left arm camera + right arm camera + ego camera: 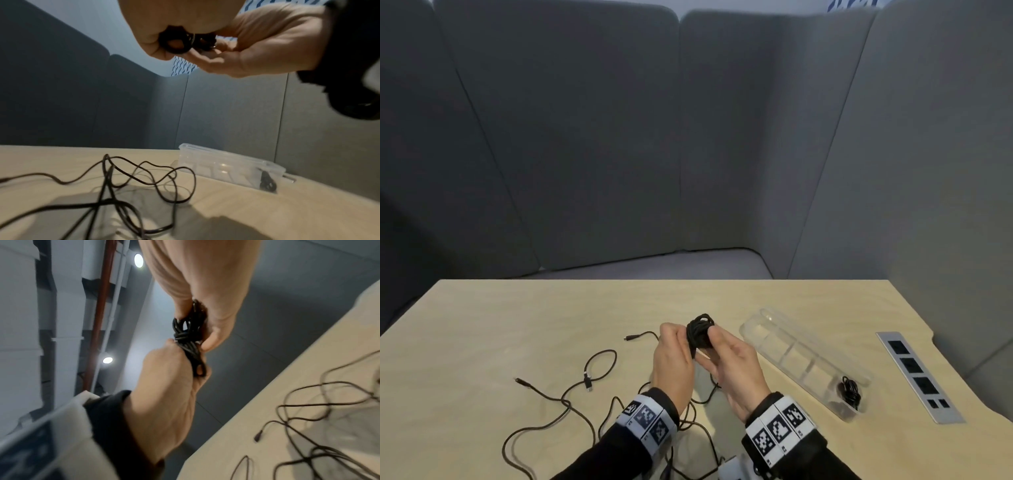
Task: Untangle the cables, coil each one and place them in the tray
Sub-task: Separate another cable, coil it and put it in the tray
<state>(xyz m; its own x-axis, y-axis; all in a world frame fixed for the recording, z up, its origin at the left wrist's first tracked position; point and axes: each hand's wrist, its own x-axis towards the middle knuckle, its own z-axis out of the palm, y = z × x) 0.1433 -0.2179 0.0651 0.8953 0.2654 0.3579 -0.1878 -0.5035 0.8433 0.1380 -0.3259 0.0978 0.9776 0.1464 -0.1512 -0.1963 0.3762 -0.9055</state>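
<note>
Two hands (700,356) grip black cable bundle (699,333), wrapped tight mid-length.

Your two hands hold one bundled black cable above the desk edge.

Your right hand (197,288), entering from the top, pinches the upper part of the coiled cable (188,335); your left hand (170,386), reaching up from below in a dark sleeve (107,415), grips its lower loops. The bundle is cinched by wraps at its middle. At lower right, loose cables (320,426) lie strewn over the pale desk (257,394), slightly blurred.
</note>
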